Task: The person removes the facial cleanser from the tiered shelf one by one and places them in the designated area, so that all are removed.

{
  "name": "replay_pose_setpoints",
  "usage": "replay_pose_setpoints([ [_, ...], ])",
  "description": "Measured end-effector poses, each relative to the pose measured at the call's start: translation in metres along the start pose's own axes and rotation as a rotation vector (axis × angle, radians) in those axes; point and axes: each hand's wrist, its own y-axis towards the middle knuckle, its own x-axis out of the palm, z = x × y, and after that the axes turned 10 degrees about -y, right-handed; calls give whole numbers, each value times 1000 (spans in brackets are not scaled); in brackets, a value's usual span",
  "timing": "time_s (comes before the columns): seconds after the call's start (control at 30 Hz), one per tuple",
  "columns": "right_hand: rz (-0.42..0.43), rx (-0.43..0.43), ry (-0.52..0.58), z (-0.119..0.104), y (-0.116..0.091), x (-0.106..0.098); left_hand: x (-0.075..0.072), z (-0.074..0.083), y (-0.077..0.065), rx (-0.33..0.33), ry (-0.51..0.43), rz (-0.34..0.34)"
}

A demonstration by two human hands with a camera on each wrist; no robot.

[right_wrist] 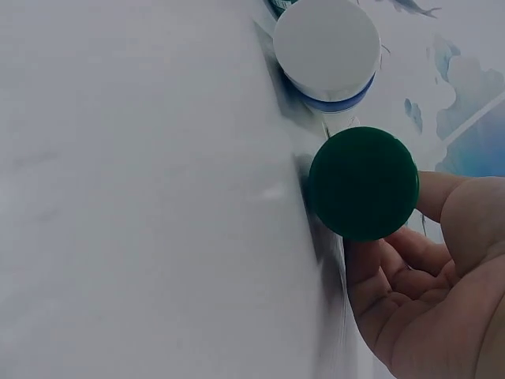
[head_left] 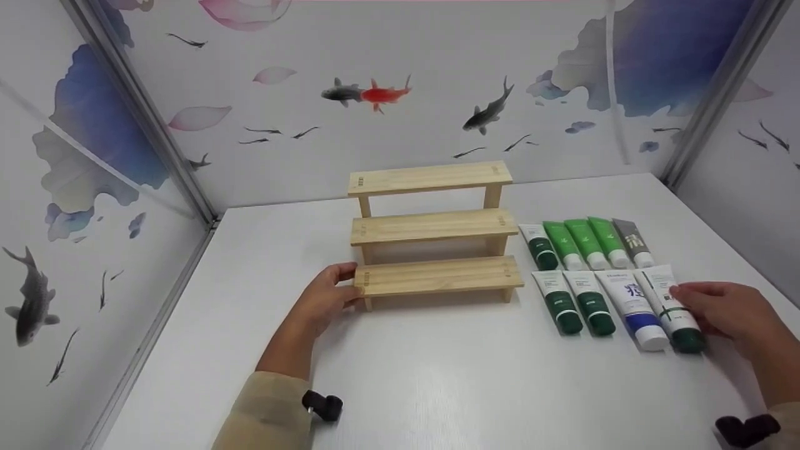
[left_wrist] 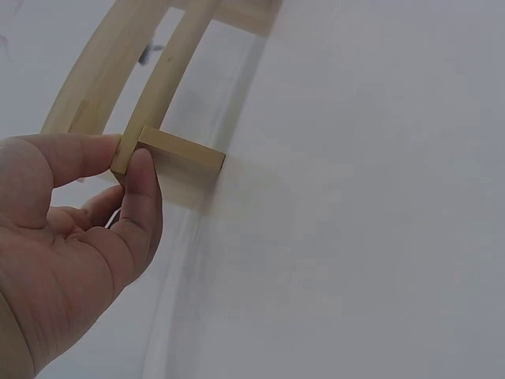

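Observation:
A three-tier wooden stand (head_left: pixel 434 225) stands on the white table. My left hand (head_left: pixel 325 297) pinches the left end of its lowest shelf; in the left wrist view the thumb and fingers of this left hand (left_wrist: pixel 79 213) close on the shelf's corner beside a short leg (left_wrist: pixel 185 150). At the right, my right hand (head_left: pixel 728 309) holds the edge of a white tube with a dark green cap (head_left: pixel 672 306), which lies at the end of the front row. In the right wrist view that green cap (right_wrist: pixel 363 183) faces the camera, with the right hand's fingers (right_wrist: pixel 387 276) round the tube's side.
Next to the held tube lies a white tube with a blue band (head_left: pixel 631 306), then two green-capped tubes (head_left: pixel 590 306). Behind them is a row of green tubes (head_left: pixel 581 240), a grey tube (head_left: pixel 631 240) and a white-and-green tube (head_left: pixel 537 244). Printed panels (head_left: pixel 406 137) wall the table.

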Motion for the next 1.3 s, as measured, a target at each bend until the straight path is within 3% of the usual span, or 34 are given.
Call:
replay_pose_setpoints([
  [0.23, 34, -15, -9, 4, 3, 1, -2, -1, 1, 14, -44, -15],
  [0.73, 69, -13, 19, 2, 1, -3, 0, -1, 3, -1, -25, -12],
  [0.9, 134, -12, 111, -8, -5, -4, 0, 0, 3, 3, -26, -14],
  [1.07, 199, -64, 159, -26, -16, -2, -1, 0, 3, 11, -20, -7],
  [1.3, 197, -128, 190, -56, -33, 7, -1, 0, 2, 12, -21, -12],
])
